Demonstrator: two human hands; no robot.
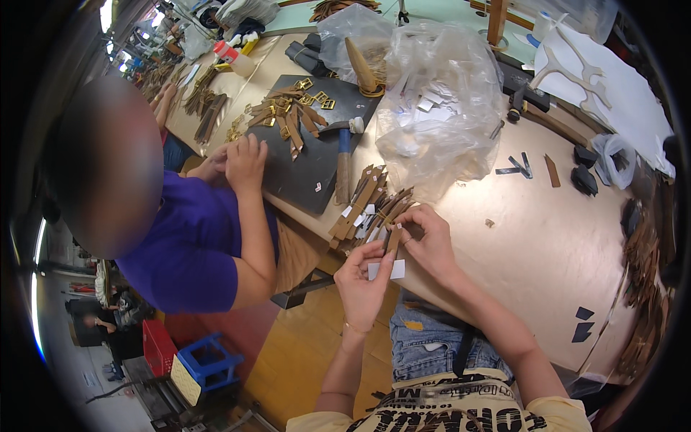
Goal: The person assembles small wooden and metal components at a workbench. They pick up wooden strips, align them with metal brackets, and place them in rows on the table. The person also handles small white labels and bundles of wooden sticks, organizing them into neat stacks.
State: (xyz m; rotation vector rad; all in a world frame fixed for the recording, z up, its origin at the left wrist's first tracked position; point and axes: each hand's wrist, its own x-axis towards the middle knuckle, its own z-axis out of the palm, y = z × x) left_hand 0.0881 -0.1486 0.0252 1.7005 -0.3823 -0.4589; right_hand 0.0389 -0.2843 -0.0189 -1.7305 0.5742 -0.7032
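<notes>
Above the near edge of the desk, one brown leather strap is held between two hands. The left hand pinches its lower end, with one white label at the fingertips; the right hand, thumb and forefinger together, grips the upper end. Just beyond, at least two strap bundles lie by that edge. One hammer rests along the right edge of one black mat.

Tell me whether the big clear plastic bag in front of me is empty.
Not empty: small white pieces show inside the clear plastic bag. How full, cannot tell: its folds obscure the rest.
</notes>
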